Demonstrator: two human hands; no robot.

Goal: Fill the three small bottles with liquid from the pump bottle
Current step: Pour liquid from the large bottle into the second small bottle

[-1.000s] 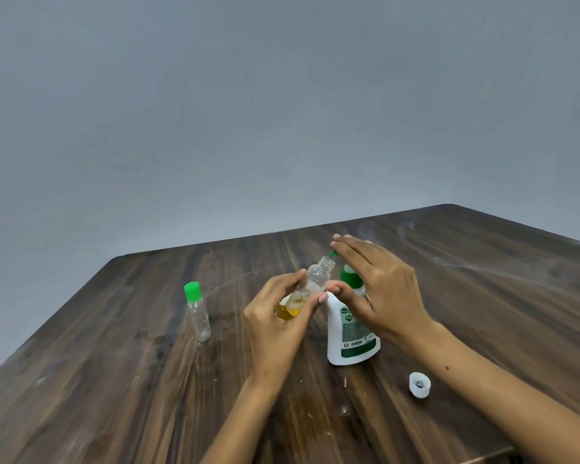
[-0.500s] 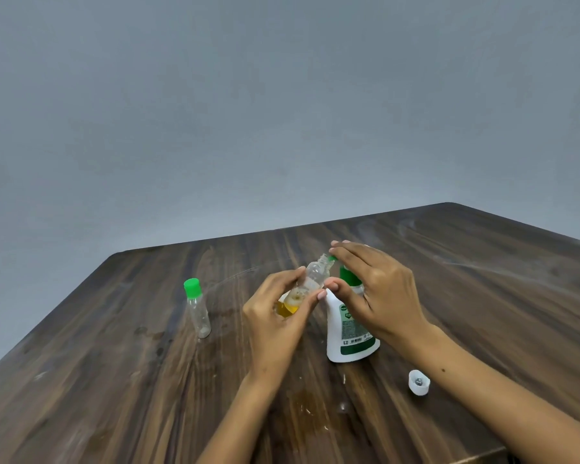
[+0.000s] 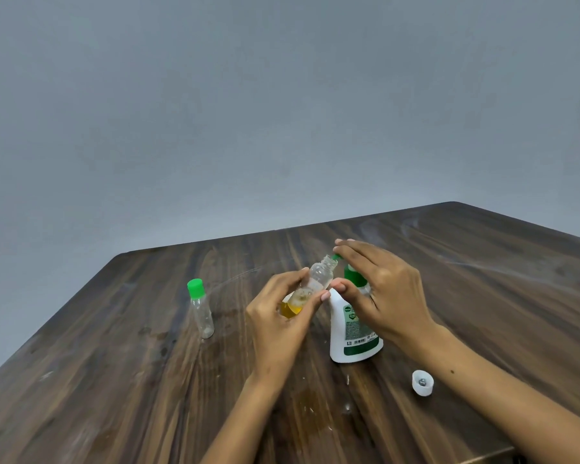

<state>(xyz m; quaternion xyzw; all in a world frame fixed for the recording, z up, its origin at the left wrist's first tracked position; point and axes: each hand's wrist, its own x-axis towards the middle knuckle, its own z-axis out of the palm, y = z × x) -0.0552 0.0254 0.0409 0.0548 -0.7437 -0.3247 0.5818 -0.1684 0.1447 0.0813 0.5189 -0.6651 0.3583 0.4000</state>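
Observation:
My left hand (image 3: pixel 278 316) grips a small clear bottle (image 3: pixel 317 279), tilted with its open mouth up against the green nozzle of the pump bottle. Yellow liquid sits in the small bottle's lower end by my palm. The white pump bottle (image 3: pixel 352 329) with a green label stands on the table, and my right hand (image 3: pixel 385 293) lies flat over its green pump head, thumb against its neck. A second small clear bottle (image 3: pixel 201 309) with a green cap stands upright to the left, apart from both hands. A third small bottle is not visible.
A loose white cap (image 3: pixel 422 382) lies on the dark wooden table (image 3: pixel 114 380) to the right of the pump bottle, below my right forearm. A wet yellowish patch (image 3: pixel 310 401) marks the table in front of the pump bottle. A grey wall rises behind the table.
Both hands hold nearly the same pose; the small bottle stays at the nozzle. My right hand has shifted only slightly on the pump head.

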